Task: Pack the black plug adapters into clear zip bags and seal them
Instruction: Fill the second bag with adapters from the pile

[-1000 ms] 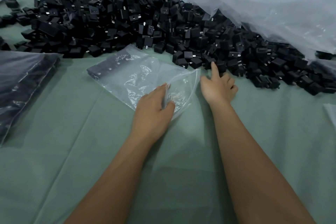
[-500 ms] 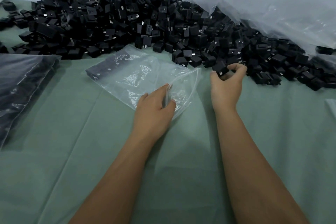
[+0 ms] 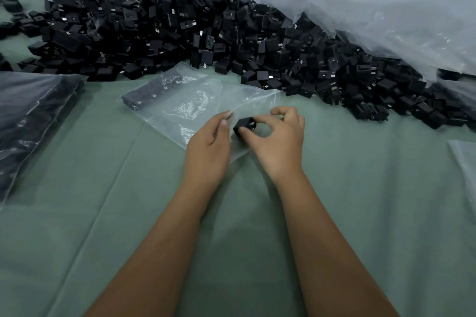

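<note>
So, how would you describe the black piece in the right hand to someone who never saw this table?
In front of the big heap of black plugs a flat clear bag lies on green cloth. At its near mouth the right hand pinches one plug, the only one held in fingers.

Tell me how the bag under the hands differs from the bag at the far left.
The middle bag lies nearly flat with one row of black parts at its far end; the left bag bulges, packed full. The left hand grips the middle bag's edge; nothing touches the left bag. Both are clear plastic on the green cloth.
</note>
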A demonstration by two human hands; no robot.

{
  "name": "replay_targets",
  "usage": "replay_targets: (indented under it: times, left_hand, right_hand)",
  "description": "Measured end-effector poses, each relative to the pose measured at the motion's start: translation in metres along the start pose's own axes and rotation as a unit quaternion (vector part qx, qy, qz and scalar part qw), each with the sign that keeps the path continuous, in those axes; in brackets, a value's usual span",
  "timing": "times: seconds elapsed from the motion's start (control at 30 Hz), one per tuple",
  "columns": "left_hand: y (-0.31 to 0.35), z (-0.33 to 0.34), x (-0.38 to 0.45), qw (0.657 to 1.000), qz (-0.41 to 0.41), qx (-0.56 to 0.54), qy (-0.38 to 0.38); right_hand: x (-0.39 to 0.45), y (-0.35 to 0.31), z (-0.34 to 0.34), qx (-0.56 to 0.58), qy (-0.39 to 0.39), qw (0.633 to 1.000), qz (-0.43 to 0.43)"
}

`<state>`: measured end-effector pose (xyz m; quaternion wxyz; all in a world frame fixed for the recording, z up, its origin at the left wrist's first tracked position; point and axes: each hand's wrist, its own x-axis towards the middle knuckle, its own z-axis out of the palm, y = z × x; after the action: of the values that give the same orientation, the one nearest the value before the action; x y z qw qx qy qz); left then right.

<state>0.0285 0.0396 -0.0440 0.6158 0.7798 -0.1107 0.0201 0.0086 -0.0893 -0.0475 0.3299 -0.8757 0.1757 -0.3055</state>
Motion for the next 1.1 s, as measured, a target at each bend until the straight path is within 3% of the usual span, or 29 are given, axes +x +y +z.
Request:
replay_targets:
  times: [0.1,0.27,0.37,0.57,0.83,1.1]
  left_hand:
    - [0.001,0.0,0.0,0.999,-0.007,-0.046,0.008]
    - [0.002,-0.001,-0.002,0.996,-0.021,-0.085,0.008]
    - [0.003,-0.001,-0.002,0.996,-0.028,-0.081,0.009]
    - [0.003,0.0,-0.003,0.997,0.002,-0.079,0.014]
    - [0.001,-0.001,-0.003,0.997,0.058,-0.029,0.029]
    - [0.008,0.002,-0.013,0.969,0.2,0.143,-0.031]
  right_hand:
    - [-0.001,0.001,-0.001,-0.095,-0.036,0.995,0.0]
    - [-0.007,-0.005,-0.011,0.027,0.009,0.999,-0.044]
    - [-0.01,-0.005,-0.015,0.034,-0.043,0.994,-0.093]
    - [-0.009,-0.006,-0.015,-0.074,-0.121,0.974,-0.179]
    - [-0.012,-0.011,-0.021,-0.206,-0.141,0.948,-0.198]
    - [-0.012,-0.022,-0.011,-0.242,-0.199,0.919,-0.241]
